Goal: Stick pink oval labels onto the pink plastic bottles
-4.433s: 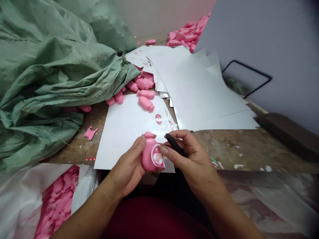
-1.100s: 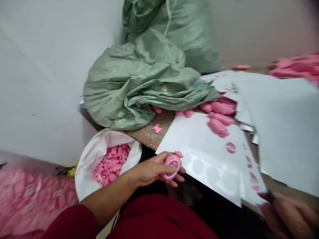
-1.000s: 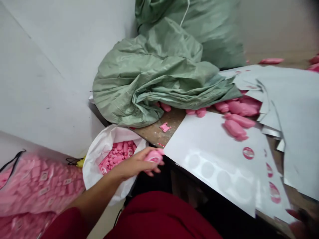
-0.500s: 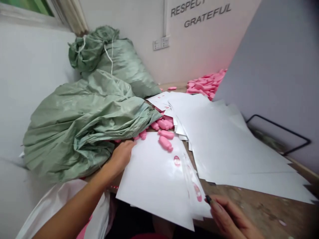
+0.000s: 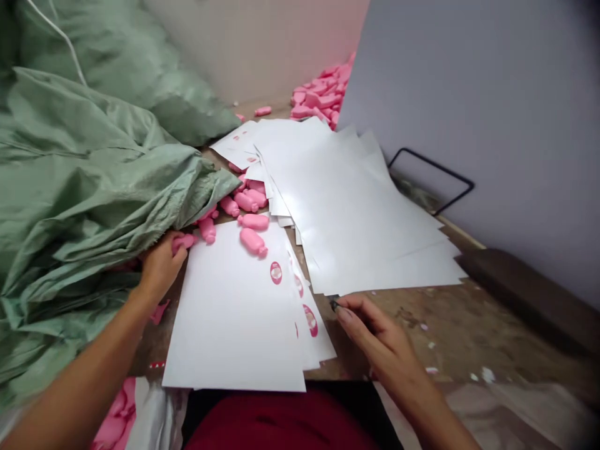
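My left hand (image 5: 162,265) is at the mouth of the green sack (image 5: 131,181), closed on a pink bottle-shaped piece (image 5: 184,242). More pink pieces (image 5: 246,201) spill out beside it, and two lie on the upper edge of the white sheets (image 5: 234,325). Those sheets bear red oval stickers (image 5: 276,273) along their right side. To their right my right hand (image 5: 375,334) pinches a small black object (image 5: 334,304) between thumb and forefinger; its kind cannot be made out.
A large fanned stack of white sheets (image 5: 356,219) covers the table's middle. Behind it is a pink heap (image 5: 323,94). A grey panel (image 5: 469,94) with a black wire bracket (image 5: 434,165) stands at right. Below left, a white bag (image 5: 157,412) holds pink pieces.
The view has shifted down and right. My left hand now has a pink piece in its fingers. My right hand has moved away from the stickered sheets' corner, still pinching the black object.
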Demonstrator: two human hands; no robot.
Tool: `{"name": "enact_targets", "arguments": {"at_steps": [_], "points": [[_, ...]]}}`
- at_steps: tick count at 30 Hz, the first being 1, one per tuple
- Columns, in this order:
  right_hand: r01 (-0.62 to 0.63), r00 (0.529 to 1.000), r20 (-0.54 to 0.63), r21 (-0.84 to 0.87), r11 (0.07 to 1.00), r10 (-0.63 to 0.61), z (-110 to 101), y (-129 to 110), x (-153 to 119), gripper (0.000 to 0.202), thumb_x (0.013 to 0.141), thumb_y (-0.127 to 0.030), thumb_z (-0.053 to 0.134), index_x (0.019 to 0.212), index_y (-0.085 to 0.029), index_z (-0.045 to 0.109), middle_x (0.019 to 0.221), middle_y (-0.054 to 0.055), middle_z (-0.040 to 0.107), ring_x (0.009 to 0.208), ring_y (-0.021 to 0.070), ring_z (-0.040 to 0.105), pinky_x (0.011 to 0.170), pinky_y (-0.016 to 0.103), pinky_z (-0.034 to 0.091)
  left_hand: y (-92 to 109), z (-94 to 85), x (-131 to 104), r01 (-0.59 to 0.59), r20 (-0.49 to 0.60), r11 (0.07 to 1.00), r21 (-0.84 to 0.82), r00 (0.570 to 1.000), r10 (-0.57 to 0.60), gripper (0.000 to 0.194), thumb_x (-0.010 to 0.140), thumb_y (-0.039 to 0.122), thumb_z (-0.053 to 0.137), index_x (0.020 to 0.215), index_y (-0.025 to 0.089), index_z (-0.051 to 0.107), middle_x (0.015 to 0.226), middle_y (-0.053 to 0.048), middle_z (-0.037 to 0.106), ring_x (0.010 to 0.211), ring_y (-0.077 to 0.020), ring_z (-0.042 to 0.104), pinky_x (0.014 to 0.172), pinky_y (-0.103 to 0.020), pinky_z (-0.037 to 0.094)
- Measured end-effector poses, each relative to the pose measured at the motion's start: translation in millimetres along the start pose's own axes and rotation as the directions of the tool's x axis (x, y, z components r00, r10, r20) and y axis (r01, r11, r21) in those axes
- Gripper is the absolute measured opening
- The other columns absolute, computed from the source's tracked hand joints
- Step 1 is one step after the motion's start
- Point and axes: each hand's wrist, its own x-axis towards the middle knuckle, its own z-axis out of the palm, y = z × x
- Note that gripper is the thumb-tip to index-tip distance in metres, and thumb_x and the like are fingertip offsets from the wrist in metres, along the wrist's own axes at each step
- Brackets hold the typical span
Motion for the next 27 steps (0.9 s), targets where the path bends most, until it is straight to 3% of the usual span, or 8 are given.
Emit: {"name": "enact_targets", "arguments": {"at_steps": [3,6,9,11,13,16,20,27], "points": [[0.027,1.000,0.006,-0.029,0.999,-0.027,12,-6,11,0.027,0.087,-0.050,0.055,0.081,-0.024,0.062,0.070,0.000,0.062,0.063,0.0170,0.057,0.058,0.028,0.046,-10,4.0,-33,0.068,0.037,0.997,-0.030,0.997,-0.067,0.045,0.086,0.038,0.050,0.125,0.016,0.056,0.118,-0.014,0.067,0.103,-0.0312,0.064,0.089,-0.040,0.049],[0.096,0.995,0.025,-0.203,0.975,-0.092,25,-15,26,0.023,0.090,-0.045,0.052,0.086,-0.024,0.062,0.070,0.000,0.064,0.063,0.0167,0.057,0.060,0.029,0.043,-14,3.0,-55,0.055,0.190,0.998,0.036,0.980,-0.061,0.052,0.082,0.033,0.051,0.132,0.018,0.055,0.124,-0.015,0.063,0.109,-0.0354,0.062,0.090,-0.044,0.047],[0.179,0.984,0.064,-0.431,0.885,-0.168,35,-20,46,0.019,0.091,-0.038,0.051,0.089,-0.025,0.064,0.074,0.000,0.068,0.064,0.0173,0.058,0.062,0.030,0.040,6,-0.2,-56,0.102,0.273,0.987,-0.120,0.960,-0.066,0.049,0.076,0.029,0.057,0.124,0.021,0.063,0.119,-0.013,0.064,0.107,-0.0350,0.061,0.093,-0.046,0.045],[0.228,0.973,0.097,-0.529,0.817,-0.209,41,-21,60,0.017,0.091,-0.034,0.050,0.089,-0.025,0.064,0.077,0.001,0.069,0.066,0.0178,0.059,0.064,0.030,0.039,34,1.3,-51,0.210,0.343,0.875,-0.437,0.938,-0.054,0.044,0.073,0.034,0.066,0.115,0.023,0.065,0.114,-0.010,0.067,0.105,-0.0320,0.062,0.094,-0.044,0.046],[0.267,0.962,0.126,-0.602,0.753,-0.241,46,-20,72,0.016,0.092,-0.031,0.049,0.091,-0.025,0.064,0.077,0.001,0.071,0.066,0.0180,0.060,0.065,0.030,0.037,67,9.1,-44,0.393,0.493,0.601,-0.696,0.870,0.002,0.046,0.070,0.039,0.074,0.111,0.023,0.064,0.109,-0.008,0.069,0.100,-0.0285,0.065,0.091,-0.041,0.049],[0.293,0.953,0.150,-0.676,0.676,-0.262,54,-16,85,0.013,0.091,-0.028,0.051,0.093,-0.024,0.063,0.074,0.000,0.071,0.064,0.0173,0.060,0.067,0.030,0.035,104,31.0,-37,0.579,0.629,0.283,-0.765,0.766,0.134,0.045,0.071,0.033,0.075,0.112,0.023,0.062,0.111,-0.006,0.070,0.103,-0.0260,0.066,0.095,-0.041,0.049],[0.293,0.952,0.160,-0.726,0.622,-0.261,60,-10,92,0.012,0.092,-0.025,0.049,0.088,-0.023,0.060,0.069,-0.002,0.069,0.058,0.0148,0.057,0.071,0.032,0.032,114,54.0,-32,0.624,0.665,0.268,-0.734,0.741,0.093,0.043,0.071,0.026,0.073,0.112,0.024,0.063,0.116,-0.004,0.070,0.116,-0.0267,0.061,0.105,-0.040,0.042],[0.343,0.933,0.193,-0.730,0.591,-0.303,60,-6,90,0.014,0.094,-0.025,0.047,0.087,-0.022,0.058,0.073,-0.001,0.071,0.053,0.0127,0.050,0.070,0.031,0.029,107,52.8,-30,0.707,0.725,0.167,-0.687,0.683,0.090,0.043,0.071,0.023,0.071,0.113,0.022,0.063,0.124,-0.006,0.069,0.120,-0.0261,0.060,0.109,-0.041,0.039]]}}
